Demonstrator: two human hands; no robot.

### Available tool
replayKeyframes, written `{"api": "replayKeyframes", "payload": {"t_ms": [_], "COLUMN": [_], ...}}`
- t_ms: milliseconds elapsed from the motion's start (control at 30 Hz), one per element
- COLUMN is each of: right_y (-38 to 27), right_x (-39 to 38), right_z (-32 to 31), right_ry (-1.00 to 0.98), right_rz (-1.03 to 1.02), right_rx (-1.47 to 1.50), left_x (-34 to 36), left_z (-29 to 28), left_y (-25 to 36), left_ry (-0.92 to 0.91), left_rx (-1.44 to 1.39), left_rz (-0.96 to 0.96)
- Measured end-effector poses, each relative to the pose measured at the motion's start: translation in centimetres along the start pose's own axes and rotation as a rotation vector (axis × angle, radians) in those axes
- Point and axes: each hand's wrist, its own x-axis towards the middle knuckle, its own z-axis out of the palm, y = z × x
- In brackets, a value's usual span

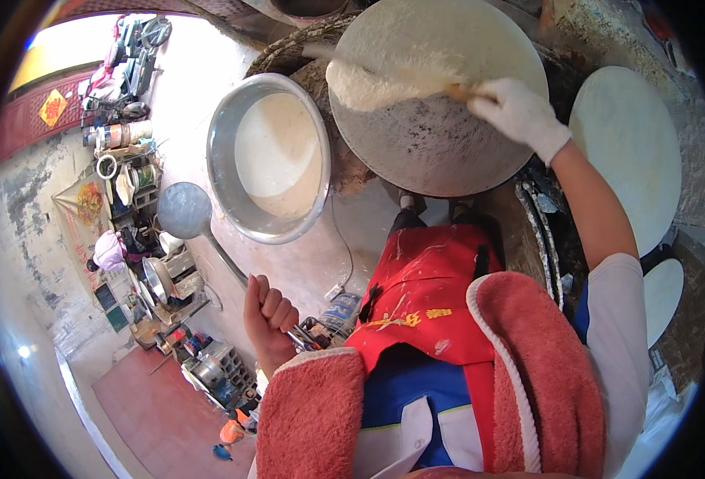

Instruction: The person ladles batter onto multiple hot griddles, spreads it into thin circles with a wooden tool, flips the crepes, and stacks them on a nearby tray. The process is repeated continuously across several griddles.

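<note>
My right hand (521,116), in a white knit glove, grips the wooden handle of a long, flat spreader (416,76). Its thin blade, smeared by motion, reaches leftward over a large round griddle (448,160). Pale batter (366,88) lies thick along the blade, and a thin coat covers the griddle's far part; the nearer part is bare, dark metal. Lower left, my bare left hand (271,319) is closed round the long handle of a metal ladle (185,211). The ladle's round bowl hangs beside a big metal basin (218,160) holding creamy white batter (276,156).
Right of the griddle are a large pale round sheet (627,156) and a smaller one (663,299). A power cord (346,239) runs over the floor near the basin. Shelves of pots and tools (153,271) line the left wall; a parked vehicle (125,76) stands far left.
</note>
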Motion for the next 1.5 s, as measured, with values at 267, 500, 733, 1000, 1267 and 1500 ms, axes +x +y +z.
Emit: {"api": "replayKeyframes", "payload": {"t_ms": [267, 500, 733, 1000, 1267, 1500], "right_y": [-2.5, -11.0, -21.2, -21.1, -22.3, -19.1], "right_x": [-17.6, -20.7, -2.0, -7.4, -2.4, -7.6], "right_z": [9.2, 23.7, 29.8, 31.7, 32.2, 26.7], "right_ry": [0.014, 0.309, 0.782, 1.024, 0.789, 0.966], "right_rz": [0.261, 0.626, 0.421, 0.713, 0.703, 0.794], "right_rx": [0.522, 0.813, 1.576, 1.612, 1.159, 1.638], "left_x": [3.2, 4.6, 3.5, 4.7, 4.9, 5.9], "left_z": [-1.2, -6.6, -12.5, -15.9, -16.5, -15.6], "left_y": [3.6, 9.1, 13.8, 16.8, 17.9, 17.9], "left_ry": [-0.049, -0.203, -0.153, -0.262, -0.257, -0.349], "left_rx": [0.142, 0.199, 0.143, 0.090, 0.171, 0.183], "left_rz": [-0.085, -0.123, -0.096, -0.139, -0.127, -0.151]}}
